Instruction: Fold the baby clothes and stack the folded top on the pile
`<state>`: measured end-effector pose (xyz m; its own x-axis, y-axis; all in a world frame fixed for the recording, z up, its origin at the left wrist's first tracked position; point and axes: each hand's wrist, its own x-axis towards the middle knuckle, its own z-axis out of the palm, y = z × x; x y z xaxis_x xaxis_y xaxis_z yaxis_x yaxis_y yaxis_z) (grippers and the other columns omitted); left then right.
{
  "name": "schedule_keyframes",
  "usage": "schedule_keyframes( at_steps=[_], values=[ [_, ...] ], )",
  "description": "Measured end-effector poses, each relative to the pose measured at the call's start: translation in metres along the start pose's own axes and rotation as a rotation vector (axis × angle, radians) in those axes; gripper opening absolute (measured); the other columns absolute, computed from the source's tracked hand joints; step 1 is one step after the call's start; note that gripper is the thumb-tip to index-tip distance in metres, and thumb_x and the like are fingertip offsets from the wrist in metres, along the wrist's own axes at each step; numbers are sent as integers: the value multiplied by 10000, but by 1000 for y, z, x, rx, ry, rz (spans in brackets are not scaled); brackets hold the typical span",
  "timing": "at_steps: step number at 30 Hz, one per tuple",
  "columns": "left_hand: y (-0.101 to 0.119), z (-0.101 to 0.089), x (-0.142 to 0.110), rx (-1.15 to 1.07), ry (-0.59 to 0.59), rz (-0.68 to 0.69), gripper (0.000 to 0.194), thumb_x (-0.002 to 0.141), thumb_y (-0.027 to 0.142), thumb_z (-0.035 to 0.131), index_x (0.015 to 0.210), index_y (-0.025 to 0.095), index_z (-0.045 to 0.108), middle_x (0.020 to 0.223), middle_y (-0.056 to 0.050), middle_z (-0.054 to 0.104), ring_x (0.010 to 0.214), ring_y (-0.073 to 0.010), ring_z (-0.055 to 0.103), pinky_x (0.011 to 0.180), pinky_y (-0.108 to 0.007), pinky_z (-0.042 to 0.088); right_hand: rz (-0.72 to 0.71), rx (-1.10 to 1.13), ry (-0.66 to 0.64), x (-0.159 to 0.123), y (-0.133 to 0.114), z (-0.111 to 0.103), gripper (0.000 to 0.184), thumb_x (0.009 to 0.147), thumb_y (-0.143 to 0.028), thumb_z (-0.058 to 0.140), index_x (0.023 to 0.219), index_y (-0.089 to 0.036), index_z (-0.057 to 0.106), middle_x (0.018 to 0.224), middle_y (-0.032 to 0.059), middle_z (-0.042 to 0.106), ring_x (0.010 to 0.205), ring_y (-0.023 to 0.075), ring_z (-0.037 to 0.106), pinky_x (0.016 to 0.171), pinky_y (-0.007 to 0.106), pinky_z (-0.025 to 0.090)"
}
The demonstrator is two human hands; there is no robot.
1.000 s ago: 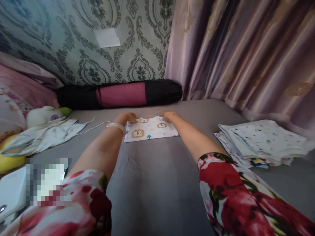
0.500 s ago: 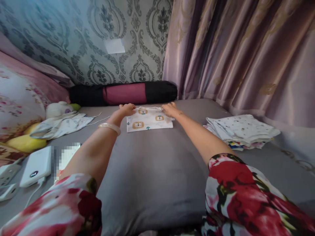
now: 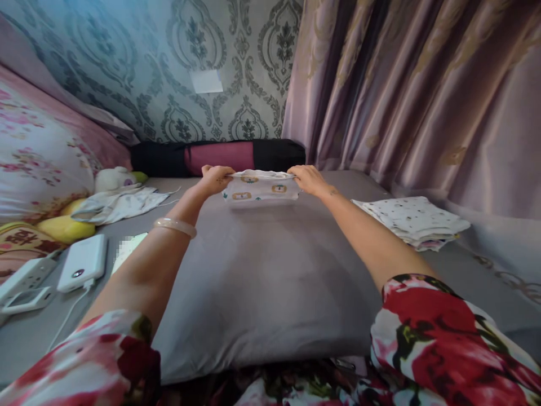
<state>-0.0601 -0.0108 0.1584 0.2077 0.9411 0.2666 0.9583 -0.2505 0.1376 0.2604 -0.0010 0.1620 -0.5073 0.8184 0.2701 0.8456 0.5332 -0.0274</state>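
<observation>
A white folded cloth [image 3: 264, 189] with tan lion-like prints and small green motifs hangs between my two hands, just above the grey sheet [image 3: 270, 270]. My left hand [image 3: 214, 179] pinches its upper left corner, and a pale bangle circles that forearm. At the upper right corner, my right hand [image 3: 310, 179] grips the same edge with fingers closed. The cloth's lower edge hangs free, with a shadow under it. Off to the right of my right forearm lies a stack of folded white cloths [image 3: 416, 217] with small dark prints.
A black and maroon bolster-shaped bag [image 3: 220, 158] lies along the wall. To the left are a crumpled white garment [image 3: 122, 204], a plush toy [image 3: 113, 179], a yellow cushion [image 3: 70, 227], a white power bank [image 3: 83, 262] with its cable, and a power strip [image 3: 27, 279].
Both hands have raised the cloth's far edge off the bed, so it now hangs from my fingers rather than lying flat. The view has shifted slightly left.
</observation>
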Motion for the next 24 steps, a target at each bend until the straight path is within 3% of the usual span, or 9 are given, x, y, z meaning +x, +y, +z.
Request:
schedule_keyframes(
  at_steps=[8, 15, 21, 24],
  values=[
    [-3, 52, -65, -7, 54, 196, 375, 903, 231, 391, 1144, 234, 679, 1059, -83, 738, 1039, -242, 600, 1080, -508, 224, -186, 32, 94, -67, -6, 52, 373, 893, -47, 404, 1135, -160, 664, 1114, 104, 690, 1043, 225, 569, 978, 356, 327],
    [7, 64, -111, -49, 16, 300, 391, 888, 169, 384, 1113, 260, 690, 1101, -74, 734, 1048, -233, 604, 1057, -509, 247, -235, 91, 55, -109, -19, 73, 372, 927, -54, 374, 1147, -166, 653, 1118, 103, 691, 1037, 212, 572, 980, 349, 331],
    [10, 72, -133, -12, -122, 322, 498, 811, 104, 403, 1212, 271, 647, 1218, -77, 693, 1142, -254, 573, 1067, -519, 244, -231, 159, -10, -128, -22, 86, 417, 911, -42, 369, 1193, -180, 644, 1172, 99, 667, 1106, 209, 550, 998, 352, 337],
    [11, 73, -142, 0, -189, 316, 549, 767, 93, 408, 1229, 281, 637, 1268, -72, 667, 1169, -257, 567, 1078, -539, 236, -226, 197, -63, -135, -22, 86, 476, 836, -17, 418, 1223, -182, 640, 1224, 97, 644, 1161, 212, 535, 1007, 347, 346]
  ],
)
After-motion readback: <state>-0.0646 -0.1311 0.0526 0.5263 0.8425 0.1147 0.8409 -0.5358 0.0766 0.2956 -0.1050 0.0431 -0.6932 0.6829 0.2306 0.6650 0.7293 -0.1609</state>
